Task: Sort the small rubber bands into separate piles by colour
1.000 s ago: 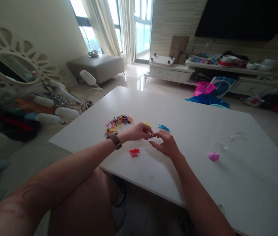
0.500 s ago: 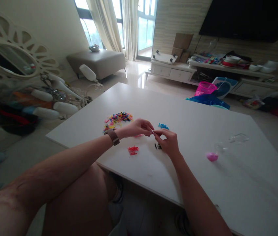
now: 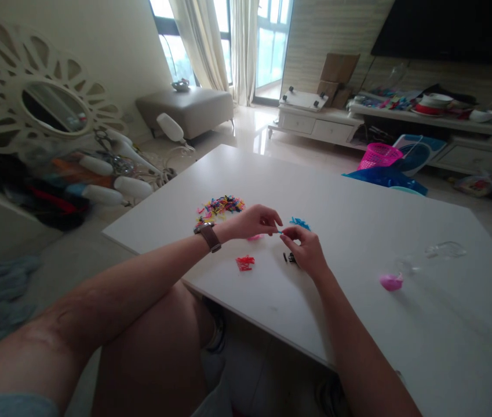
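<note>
My left hand [image 3: 259, 222], with a brown watch strap at its wrist, and my right hand [image 3: 309, 246] meet fingertip to fingertip above the white table [image 3: 267, 284]. Pinched between them is a small thin blue piece [image 3: 280, 232], too small to name. Behind my right hand lies a heap of similar blue pieces [image 3: 300, 222]. Black pieces [image 3: 290, 258] are partly hidden by that hand. Pink pieces [image 3: 254, 237] show just under my left hand, and red pieces [image 3: 244, 263] lie nearer to me. A mixed multicoloured heap [image 3: 223, 205] spreads beyond my left wrist.
On the table's right side are a pink pouch-like item [image 3: 391, 282] and a clear plastic container [image 3: 445, 249]. White lamp shades [image 3: 132, 186] stand off the left edge. Past the far edge are a pink basket [image 3: 380, 155] and a blue plastic sheet [image 3: 389, 176].
My view has swung a little left, so everything sits further right. Blue now shows between the fingertips, where a pale spot was visible before. Both hands stay together.
</note>
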Motion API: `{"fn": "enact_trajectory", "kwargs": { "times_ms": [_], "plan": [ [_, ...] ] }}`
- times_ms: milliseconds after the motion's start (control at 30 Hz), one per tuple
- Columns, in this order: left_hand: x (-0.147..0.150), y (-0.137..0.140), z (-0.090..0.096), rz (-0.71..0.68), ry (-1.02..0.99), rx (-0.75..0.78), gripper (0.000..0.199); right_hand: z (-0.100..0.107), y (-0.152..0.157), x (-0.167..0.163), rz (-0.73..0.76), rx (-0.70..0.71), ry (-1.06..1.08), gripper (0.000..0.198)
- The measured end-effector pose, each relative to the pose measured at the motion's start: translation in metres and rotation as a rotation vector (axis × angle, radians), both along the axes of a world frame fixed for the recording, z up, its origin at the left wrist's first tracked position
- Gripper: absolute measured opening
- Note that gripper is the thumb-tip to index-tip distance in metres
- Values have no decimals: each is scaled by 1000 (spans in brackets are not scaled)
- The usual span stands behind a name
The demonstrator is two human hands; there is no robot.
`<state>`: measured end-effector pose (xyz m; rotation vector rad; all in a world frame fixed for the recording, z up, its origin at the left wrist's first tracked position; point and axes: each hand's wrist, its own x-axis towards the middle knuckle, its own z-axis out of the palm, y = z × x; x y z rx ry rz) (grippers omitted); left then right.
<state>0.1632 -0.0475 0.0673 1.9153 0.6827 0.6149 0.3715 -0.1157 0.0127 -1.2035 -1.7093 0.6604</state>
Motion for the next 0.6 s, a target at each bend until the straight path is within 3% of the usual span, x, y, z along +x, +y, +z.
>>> {"fn": "enact_trajectory", "kwargs": {
  "times_ms": [300,600],
  "plan": [
    [0,-3,2,4,27,65,20,-3,0,3,48,-96,80,23],
    [-2,-1,-2,-9,34,72,19,4,-1,2,19,-41,6,22]
  ]
}}
